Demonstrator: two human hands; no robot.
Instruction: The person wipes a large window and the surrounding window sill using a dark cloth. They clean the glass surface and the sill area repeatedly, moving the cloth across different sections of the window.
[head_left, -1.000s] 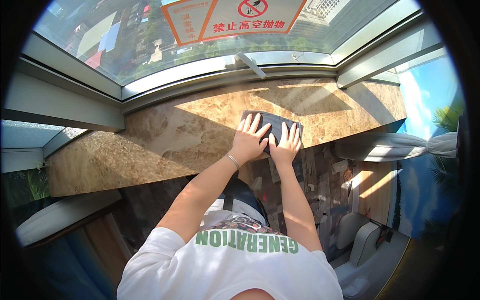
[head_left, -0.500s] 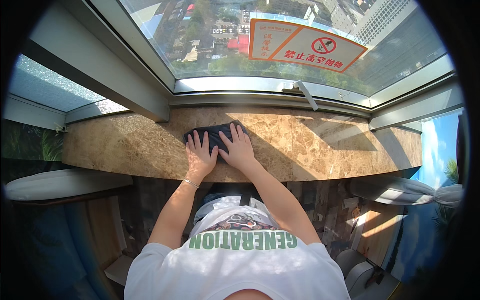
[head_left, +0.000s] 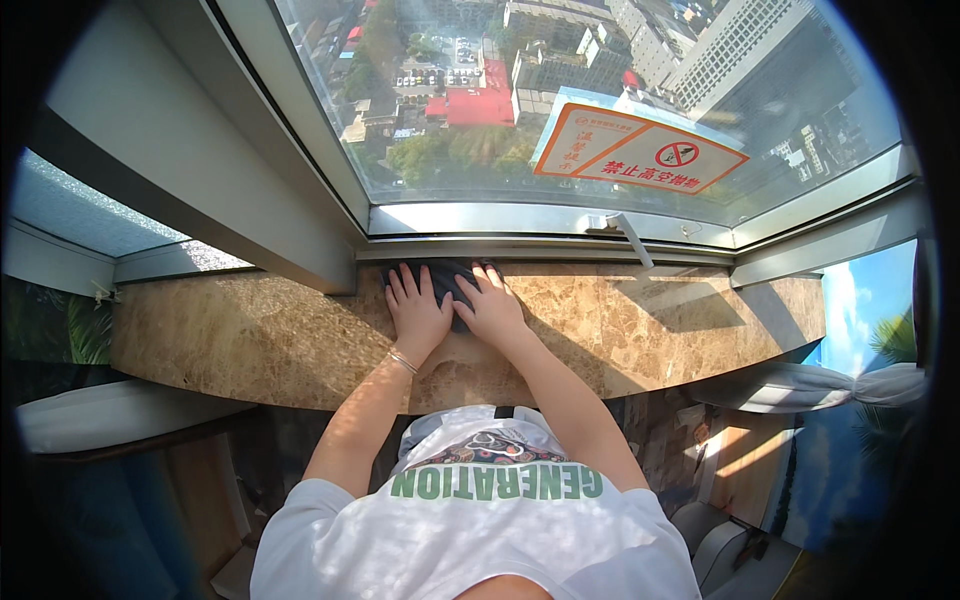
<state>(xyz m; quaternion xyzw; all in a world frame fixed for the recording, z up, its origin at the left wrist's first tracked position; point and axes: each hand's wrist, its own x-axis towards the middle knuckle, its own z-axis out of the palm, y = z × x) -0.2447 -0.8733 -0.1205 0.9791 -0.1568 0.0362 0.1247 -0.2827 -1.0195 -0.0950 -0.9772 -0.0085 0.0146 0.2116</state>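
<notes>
A window frame [head_left: 560, 222] barred the dark cloth [head_left: 444, 283] at 12 o'clock, a grey post [head_left: 285, 215] at 10; a pale curtain [head_left: 130, 408] hung at 8. Unclenched, left hand [head_left: 421, 324] and right hand [head_left: 493, 313] pressed the cloth onto the marbled sill [head_left: 610, 345].

Single head-worn fisheye view, near, steeply down over the windowsill [head_left: 600, 345].

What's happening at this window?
A person has the left hand and right hand laid on a dark cloth, fingers spread, on a brown marbled ledge. The cloth is at the ledge's window side, by the lower window frame; whether they touch is unclear. The white window handle, farther right, is untouched.
</notes>
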